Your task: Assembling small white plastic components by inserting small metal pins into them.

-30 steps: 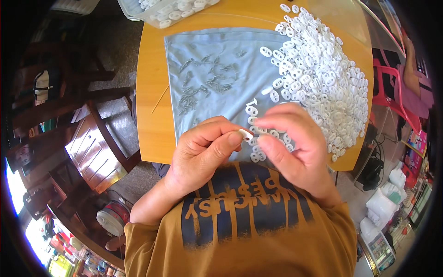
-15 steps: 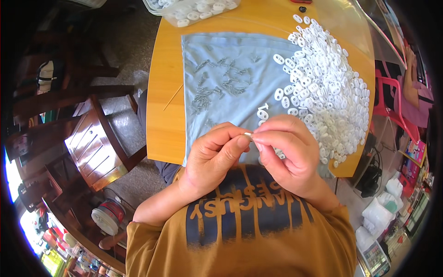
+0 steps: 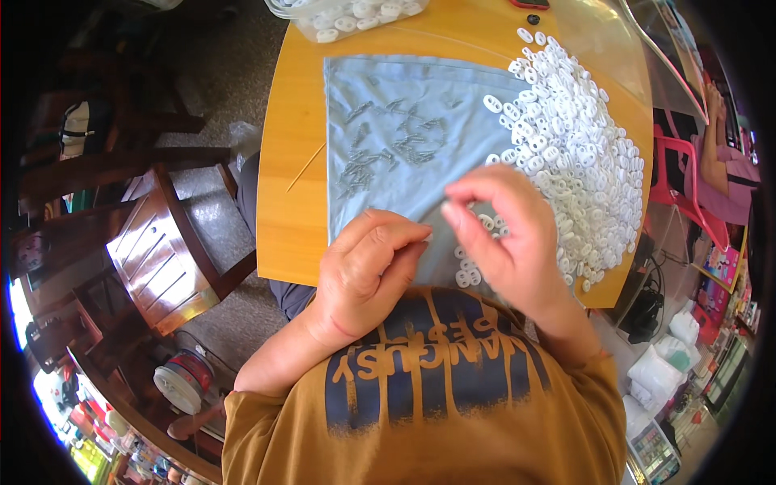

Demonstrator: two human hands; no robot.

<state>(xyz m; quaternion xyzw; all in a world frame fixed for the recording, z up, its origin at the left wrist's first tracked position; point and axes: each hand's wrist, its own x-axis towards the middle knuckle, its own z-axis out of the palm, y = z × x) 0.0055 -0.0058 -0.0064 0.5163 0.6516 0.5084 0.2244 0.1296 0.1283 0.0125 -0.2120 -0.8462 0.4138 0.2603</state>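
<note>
Right grip (image 3: 517,234) beside small white two-holed ovals (image 3: 578,170)

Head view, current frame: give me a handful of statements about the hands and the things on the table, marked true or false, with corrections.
1. White oval pieces are heaped on the right side of the table. True.
2. The thin stick lies on the cloth. False: the stick lies on bare tabletop, left of the cloth.
3. A clear tub holding white pieces stands beyond the cloth. True.
4. The left hand touches the right hand. False: a gap separates the two.
5. Small dark pieces lie on the cloth. True.
</note>
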